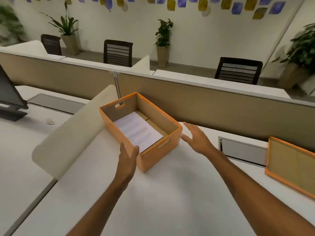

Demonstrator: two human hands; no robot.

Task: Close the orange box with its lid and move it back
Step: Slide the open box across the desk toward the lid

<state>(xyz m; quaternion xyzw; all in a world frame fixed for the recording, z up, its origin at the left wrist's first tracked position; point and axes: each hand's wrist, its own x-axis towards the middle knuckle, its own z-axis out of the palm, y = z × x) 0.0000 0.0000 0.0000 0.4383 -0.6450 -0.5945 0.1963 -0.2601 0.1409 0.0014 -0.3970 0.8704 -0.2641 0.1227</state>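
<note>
An orange box stands open on the white desk, turned at an angle, with a printed sheet of paper lying inside. Its orange lid lies upside down at the desk's right edge, brown inner side up. My left hand rests flat against the box's near-left wall, fingers apart. My right hand hovers open just right of the box's right corner, apart from it.
A beige partition runs behind the desk, and a curved cream divider stands to the left of the box. A grey cable flap sits between the box and the lid. A monitor stands at far left.
</note>
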